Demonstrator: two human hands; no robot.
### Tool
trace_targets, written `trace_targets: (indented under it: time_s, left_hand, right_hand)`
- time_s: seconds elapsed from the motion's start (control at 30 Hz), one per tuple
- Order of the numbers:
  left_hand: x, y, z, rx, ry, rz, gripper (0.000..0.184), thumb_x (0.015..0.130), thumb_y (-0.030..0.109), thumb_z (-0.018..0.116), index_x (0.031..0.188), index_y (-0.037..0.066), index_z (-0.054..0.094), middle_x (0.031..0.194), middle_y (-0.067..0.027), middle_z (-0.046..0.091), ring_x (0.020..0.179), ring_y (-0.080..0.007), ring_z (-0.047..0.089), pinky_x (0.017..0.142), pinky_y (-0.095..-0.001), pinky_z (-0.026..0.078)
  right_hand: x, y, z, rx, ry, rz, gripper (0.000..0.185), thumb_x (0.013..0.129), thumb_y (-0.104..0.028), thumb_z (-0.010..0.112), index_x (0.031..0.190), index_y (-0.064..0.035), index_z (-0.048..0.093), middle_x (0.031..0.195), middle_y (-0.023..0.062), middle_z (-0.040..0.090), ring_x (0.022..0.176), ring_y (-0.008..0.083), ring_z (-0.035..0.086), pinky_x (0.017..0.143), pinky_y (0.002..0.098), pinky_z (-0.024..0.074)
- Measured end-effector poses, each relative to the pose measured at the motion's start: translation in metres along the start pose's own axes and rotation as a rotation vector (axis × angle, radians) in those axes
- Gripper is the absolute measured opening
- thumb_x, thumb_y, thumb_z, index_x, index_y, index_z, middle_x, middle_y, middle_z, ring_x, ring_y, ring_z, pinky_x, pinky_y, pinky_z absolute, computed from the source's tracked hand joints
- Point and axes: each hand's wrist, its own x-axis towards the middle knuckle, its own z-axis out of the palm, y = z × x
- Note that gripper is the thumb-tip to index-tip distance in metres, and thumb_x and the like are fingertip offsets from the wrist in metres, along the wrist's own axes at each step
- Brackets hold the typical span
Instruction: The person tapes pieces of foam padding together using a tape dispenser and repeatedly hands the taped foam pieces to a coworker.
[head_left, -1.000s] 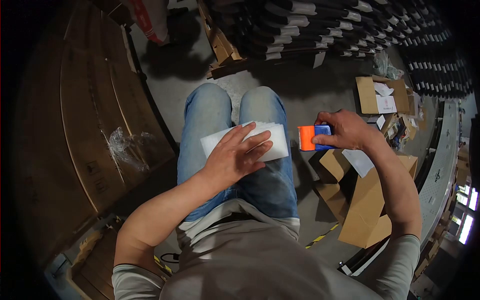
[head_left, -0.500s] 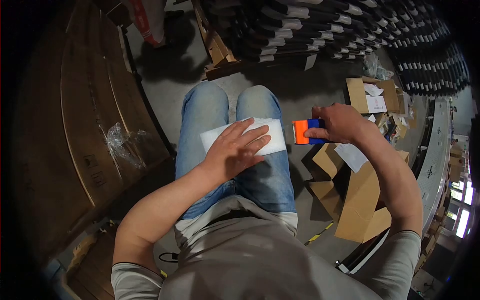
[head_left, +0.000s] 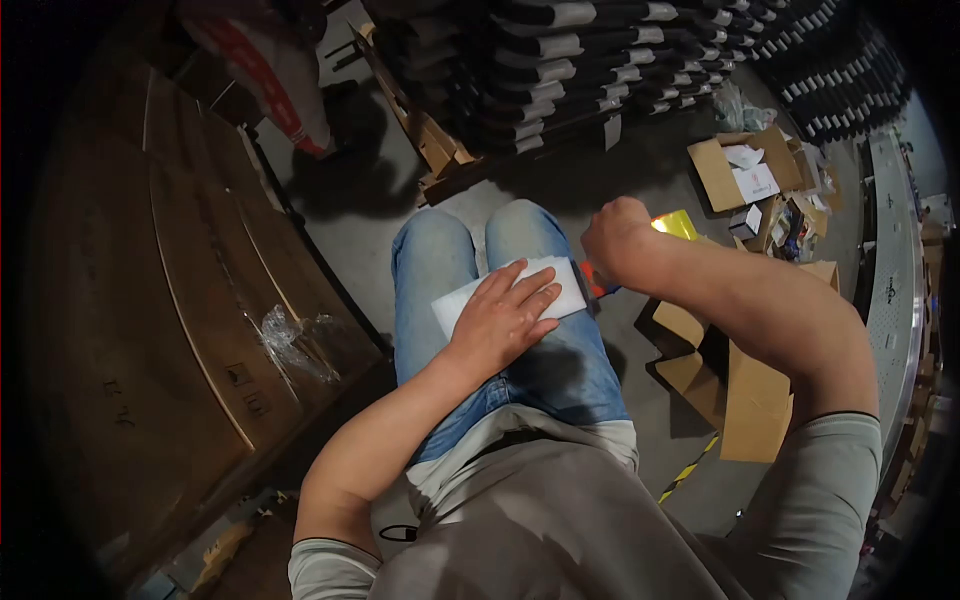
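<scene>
A stack of white foam sheets [head_left: 455, 312] lies across my thighs. My left hand [head_left: 500, 318] rests flat on top of it, fingers stretched out and slightly apart. My right hand [head_left: 622, 245] is closed around a tape dispenser [head_left: 592, 280] beside the stack's right end, over the outer side of my right knee. Orange and blue parts of the dispenser show below the fist, and a shiny yellow tape roll [head_left: 676, 224] shows behind the wrist. My hand and forearm hide the rest of the dispenser. Whether its edge touches the foam I cannot tell.
Large brown cartons [head_left: 200, 330] with crumpled clear plastic [head_left: 290, 345] stand at left. Black parts with white wraps [head_left: 560, 70] are stacked ahead. Opened cardboard boxes [head_left: 755, 390] lie at right, before a long grey rail [head_left: 890, 260]. A red-and-white bag-like item [head_left: 265, 75] is at upper left.
My right hand has brought the tape dispenser left and turned it over, close to the foam's right end. My left hand stays on the foam. The whole view has shifted somewhat.
</scene>
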Motion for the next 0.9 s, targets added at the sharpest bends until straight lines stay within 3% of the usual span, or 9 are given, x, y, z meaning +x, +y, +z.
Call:
trace_targets:
  time_s: [0.07, 0.13, 0.2, 0.3, 0.47, 0.53, 0.67, 0.77, 0.9]
  left_hand:
    - [-0.002, 0.001, -0.002, -0.032, 0.018, -0.03, 0.044, 0.091, 0.033, 0.073, 0.13, 0.012, 0.068, 0.142, -0.0049, 0.062, 0.134, -0.0343, 0.054, 0.113, -0.0451, 0.044]
    - [-0.009, -0.003, -0.006, -0.062, 0.01, -0.03, 0.044, 0.092, 0.033, 0.072, 0.131, 0.012, 0.068, 0.143, -0.0051, 0.062, 0.134, -0.0346, 0.053, 0.114, -0.0456, 0.043]
    - [-0.011, -0.005, -0.004, -0.057, 0.026, -0.036, 0.045, 0.092, 0.034, 0.072, 0.131, 0.012, 0.068, 0.143, -0.0057, 0.061, 0.136, -0.0347, 0.052, 0.114, -0.046, 0.043]
    - [-0.009, -0.004, -0.005, -0.097, 0.031, -0.042, 0.044, 0.093, 0.027, 0.07, 0.134, 0.011, 0.065, 0.142, -0.0082, 0.061, 0.136, -0.0359, 0.053, 0.115, -0.0475, 0.043]
    - [0.007, 0.001, -0.013, -0.152, -0.037, -0.072, 0.047, 0.091, 0.01, 0.064, 0.138, 0.006, 0.059, 0.138, -0.0162, 0.063, 0.133, -0.0381, 0.056, 0.114, -0.0516, 0.042]
    - [0.012, 0.01, -0.02, -0.22, -0.013, -0.128, 0.049, 0.088, 0.003, 0.06, 0.138, 0.003, 0.057, 0.134, -0.0212, 0.063, 0.13, -0.0398, 0.058, 0.113, -0.0514, 0.044]
    - [0.011, 0.007, -0.014, -0.244, 0.083, -0.162, 0.043, 0.089, 0.004, 0.056, 0.132, -0.001, 0.058, 0.126, -0.0234, 0.066, 0.122, -0.0417, 0.063, 0.11, -0.049, 0.047]
    - [0.012, 0.004, -0.026, -0.495, 0.017, -0.502, 0.036, 0.09, 0.005, 0.054, 0.125, -0.003, 0.061, 0.115, -0.0259, 0.068, 0.11, -0.0441, 0.067, 0.101, -0.0473, 0.051]
    - [0.009, -0.015, -0.022, -0.785, 0.115, -0.623, 0.03, 0.093, 0.008, 0.051, 0.118, -0.002, 0.064, 0.101, -0.0157, 0.071, 0.093, -0.0259, 0.069, 0.086, -0.0361, 0.052]
  right_hand:
    - [0.0, -0.019, 0.037, -0.663, -0.192, -0.144, 0.039, 0.084, -0.047, 0.078, 0.103, -0.013, 0.082, 0.113, 0.0135, 0.077, 0.106, 0.0263, 0.074, 0.087, 0.0384, 0.0563]
    - [-0.042, 0.001, 0.102, -0.711, 0.04, -0.045, 0.042, 0.081, -0.05, 0.078, 0.104, -0.014, 0.082, 0.112, 0.0126, 0.077, 0.105, 0.0267, 0.074, 0.085, 0.0388, 0.056]
    - [-0.045, 0.032, 0.078, 0.058, -0.595, 0.107, 0.052, 0.08, -0.059, 0.075, 0.105, -0.0137, 0.081, 0.109, 0.01, 0.077, 0.106, 0.0266, 0.074, 0.084, 0.0394, 0.0565]
    - [-0.081, 0.05, 0.086, 0.396, -0.698, 0.197, 0.076, 0.079, -0.075, 0.069, 0.117, -0.0096, 0.077, 0.114, 0.0134, 0.076, 0.109, 0.0303, 0.072, 0.094, 0.0416, 0.0554]
    - [-0.128, 0.037, 0.038, 1.103, -0.472, 0.135, 0.079, 0.084, -0.07, 0.071, 0.138, -0.0108, 0.065, 0.123, 0.0175, 0.072, 0.114, 0.0322, 0.069, 0.099, 0.0392, 0.0525]
    - [-0.129, 0.023, 0.023, 1.346, -0.329, -0.115, 0.078, 0.09, -0.057, 0.073, 0.151, -0.013, 0.053, 0.141, 0.0168, 0.061, 0.127, 0.03, 0.06, 0.106, 0.0371, 0.0471]
    - [-0.091, -0.01, 0.028, 1.434, -0.207, -0.392, 0.08, 0.096, -0.045, 0.071, 0.162, -0.0165, 0.036, 0.155, 0.0161, 0.049, 0.137, 0.0263, 0.053, 0.113, 0.0355, 0.0409]
    - [-0.058, -0.025, 0.033, 1.523, -0.274, -0.528, 0.07, 0.106, -0.029, 0.06, 0.166, -0.0182, 0.025, 0.161, 0.0145, 0.042, 0.142, 0.0213, 0.045, 0.117, 0.0349, 0.0353]
    - [-0.031, -0.031, 0.05, 1.595, -0.264, -0.636, 0.07, 0.106, -0.037, 0.059, 0.166, -0.0188, 0.027, 0.164, 0.0152, 0.038, 0.149, 0.0242, 0.036, 0.122, 0.0356, 0.03]
